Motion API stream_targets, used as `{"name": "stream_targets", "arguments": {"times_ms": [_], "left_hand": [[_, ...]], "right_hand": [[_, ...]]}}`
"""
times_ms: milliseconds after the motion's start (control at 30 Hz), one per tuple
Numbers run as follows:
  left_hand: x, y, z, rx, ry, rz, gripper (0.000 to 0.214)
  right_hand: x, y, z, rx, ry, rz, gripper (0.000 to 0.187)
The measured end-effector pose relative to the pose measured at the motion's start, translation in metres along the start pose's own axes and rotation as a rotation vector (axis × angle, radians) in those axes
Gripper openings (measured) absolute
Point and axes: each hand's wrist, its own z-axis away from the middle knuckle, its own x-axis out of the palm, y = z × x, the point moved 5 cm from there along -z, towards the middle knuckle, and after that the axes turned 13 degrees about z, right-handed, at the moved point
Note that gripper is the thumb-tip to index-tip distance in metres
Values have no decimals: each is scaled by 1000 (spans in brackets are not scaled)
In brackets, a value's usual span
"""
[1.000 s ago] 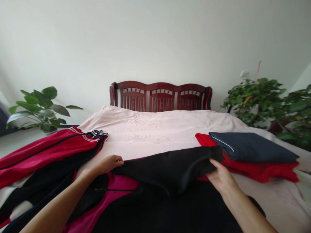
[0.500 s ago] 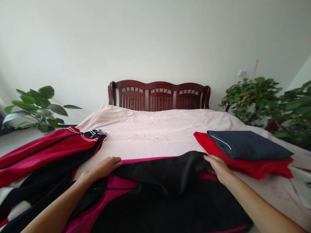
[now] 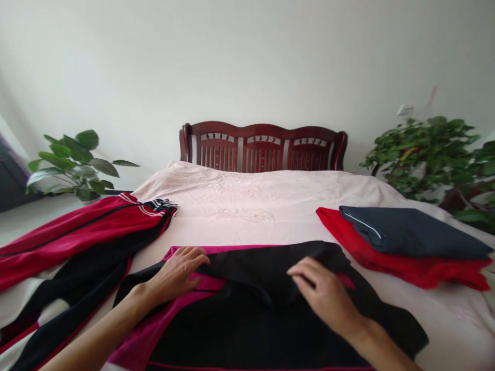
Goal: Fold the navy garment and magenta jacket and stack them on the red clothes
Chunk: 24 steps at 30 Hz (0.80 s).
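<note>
A black and magenta jacket-like garment (image 3: pixel 247 330) lies spread in front of me, its far part folded over toward me with a magenta edge showing along the top. My left hand (image 3: pixel 181 270) rests on the garment's upper left, thumb and fingers apart, gripping nothing. Over its right half, my right hand (image 3: pixel 323 288) hovers with loosely bent fingers, slightly blurred, and no cloth shows between them. The garment's near edge runs to the bottom of the view.
The garment lies on a pink bedsheet (image 3: pixel 232 226). Red and black striped track clothes (image 3: pixel 88 226) are spread at left. Folded dark blue clothing (image 3: pixel 410 232) sits on folded red clothing (image 3: pixel 410 268) at right. Beyond stand a wooden headboard (image 3: pixel 263 149) and leafy plants (image 3: pixel 77 159).
Both hands have let go of the folded black cloth, which now lies flatter. My right hand has moved left and toward me. The view has shifted slightly left.
</note>
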Motion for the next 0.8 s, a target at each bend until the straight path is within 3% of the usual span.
{"name": "stream_targets", "arguments": {"times_ms": [33, 100, 200, 333, 433, 533, 667, 800], "left_hand": [[5, 2, 2, 11, -18, -38, 40], [12, 2, 3, -8, -26, -129, 42], [16, -6, -3, -81, -10, -216, 30], [10, -19, -14, -180, 43, -176, 30], [3, -23, -18, -211, 75, -163, 30], [-3, -22, -19, -202, 98, -146, 29], [-8, -16, -12, -189, 127, -108, 30], [-5, -11, -2, -173, 89, -123, 33]], "right_hand": [[11, -32, 3, -138, -95, -12, 19], [28, -76, 5, -276, -160, 58, 20], [49, -99, -2, -325, -169, 294, 21], [66, -96, -19, -349, -154, 569, 37], [69, -92, -25, -354, -147, 626, 26], [57, -87, -27, -325, -119, 555, 13], [32, -77, -25, -252, -39, 360, 16], [34, -76, -9, -254, -80, 231, 19]]}}
